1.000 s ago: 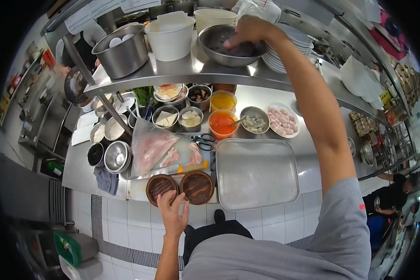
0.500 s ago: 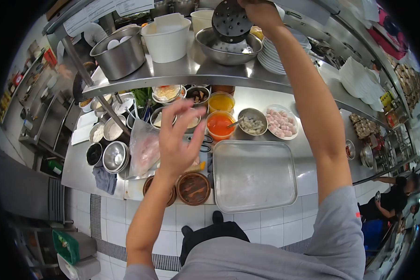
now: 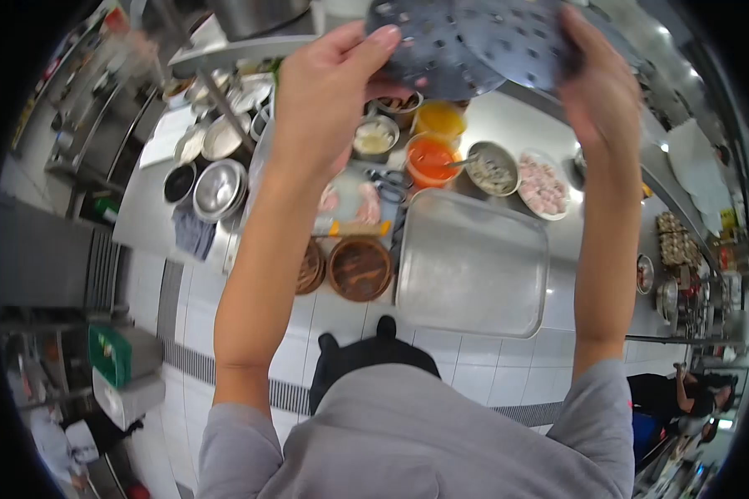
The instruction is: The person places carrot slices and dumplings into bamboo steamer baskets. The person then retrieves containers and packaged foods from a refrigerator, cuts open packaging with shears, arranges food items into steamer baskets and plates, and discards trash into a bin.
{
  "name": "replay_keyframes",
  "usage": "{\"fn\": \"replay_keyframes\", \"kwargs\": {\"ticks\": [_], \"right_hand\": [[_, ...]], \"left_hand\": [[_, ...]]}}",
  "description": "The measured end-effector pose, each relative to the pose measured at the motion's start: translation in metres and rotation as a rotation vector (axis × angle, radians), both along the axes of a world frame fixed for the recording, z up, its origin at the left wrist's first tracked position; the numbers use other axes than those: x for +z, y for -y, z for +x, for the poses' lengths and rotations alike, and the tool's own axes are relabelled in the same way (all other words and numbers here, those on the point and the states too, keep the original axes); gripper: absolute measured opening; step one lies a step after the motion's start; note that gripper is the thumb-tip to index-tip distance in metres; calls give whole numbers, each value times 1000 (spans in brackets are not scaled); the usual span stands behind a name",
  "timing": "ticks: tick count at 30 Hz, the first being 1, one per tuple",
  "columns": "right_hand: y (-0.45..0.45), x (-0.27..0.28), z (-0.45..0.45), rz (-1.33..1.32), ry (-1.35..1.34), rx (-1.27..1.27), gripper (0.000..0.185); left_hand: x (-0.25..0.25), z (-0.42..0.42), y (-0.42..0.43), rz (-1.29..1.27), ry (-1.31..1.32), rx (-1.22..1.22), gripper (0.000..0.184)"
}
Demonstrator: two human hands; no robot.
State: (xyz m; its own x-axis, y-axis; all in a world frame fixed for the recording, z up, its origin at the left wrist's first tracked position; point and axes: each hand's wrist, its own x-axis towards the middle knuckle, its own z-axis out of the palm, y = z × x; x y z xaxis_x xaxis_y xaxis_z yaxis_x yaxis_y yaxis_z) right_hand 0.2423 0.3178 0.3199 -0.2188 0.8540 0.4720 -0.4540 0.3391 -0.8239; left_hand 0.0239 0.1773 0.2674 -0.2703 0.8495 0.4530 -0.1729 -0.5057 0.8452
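Note:
Two dark round perforated discs overlap high in the head view, blurred by motion. My left hand [image 3: 324, 96] is closed on the edge of the left disc [image 3: 429, 54], its thumb lying on top. At the other side, my right hand [image 3: 603, 96] grips the rim of the right disc [image 3: 516, 37]; its fingertips are partly hidden and blurred. Below the hands stand a tub of orange liquid [image 3: 431, 158], a tub of yellow liquid [image 3: 441, 121] and a steel bowl of greyish pieces, possibly shrimp [image 3: 493, 170]. A plate of pale pink pieces [image 3: 543, 187] sits beside them.
A metal tray [image 3: 474, 266] lies at the counter's front edge, next to a round brown wooden steamer basket [image 3: 360, 268]. Stacked steel bowls [image 3: 220, 190] and a blue-grey cloth [image 3: 194, 233] are at left. A raised steel shelf crosses the back. Other people stand at the far right.
My left hand, empty and open before, has risen and taken hold of a perforated disc. My right hand has brought its disc down from the shelf towards me. The view has shifted.

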Motion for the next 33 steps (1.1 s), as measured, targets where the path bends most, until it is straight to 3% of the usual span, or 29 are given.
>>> {"fn": "replay_keyframes", "kwargs": {"ticks": [1, 3, 5, 7, 9, 13, 15, 16, 17, 19, 20, 24, 33], "right_hand": [[23, -12, 9, 25, -19, 9, 29], [51, -49, 22, -213, 81, -69, 25], [73, -131, 26, -120, 501, -125, 25], [106, -198, 12, -534, 344, 277, 23], [123, -262, 2, -864, 256, 345, 22], [154, -298, -21, -885, 292, 270, 25], [172, -303, -30, -161, 760, -81, 28], [183, -292, -35, -157, 781, 106, 31], [185, -302, -36, -159, 786, 100, 31], [186, -339, -37, 965, 1267, 0, 35], [194, -356, -41, 810, 1329, 92, 39], [200, -374, -53, 772, 1471, 13, 50], [207, -368, -62, 729, 1442, -25, 52]], "left_hand": [[-9, -7, 21, -41, -27, 116, 24], [-45, -34, 64, -174, 103, 233, 24], [-93, -72, 107, -319, 146, 275, 33], [-136, -93, 150, -442, 232, 345, 31], [-172, -109, 189, -518, 314, 383, 25], [-206, -121, 237, -581, 413, 405, 16], [-211, -123, 249, -603, 432, 424, 16], [-213, -123, 252, -623, 453, 441, 15], [-217, -125, 254, -625, 456, 434, 15], [-222, -131, 257, -614, 473, 407, 15], [-222, -133, 257, -615, 472, 404, 15], [-229, -144, 261, -654, 443, 399, 16], [-242, -148, 224, -669, 317, 233, 21]]}}
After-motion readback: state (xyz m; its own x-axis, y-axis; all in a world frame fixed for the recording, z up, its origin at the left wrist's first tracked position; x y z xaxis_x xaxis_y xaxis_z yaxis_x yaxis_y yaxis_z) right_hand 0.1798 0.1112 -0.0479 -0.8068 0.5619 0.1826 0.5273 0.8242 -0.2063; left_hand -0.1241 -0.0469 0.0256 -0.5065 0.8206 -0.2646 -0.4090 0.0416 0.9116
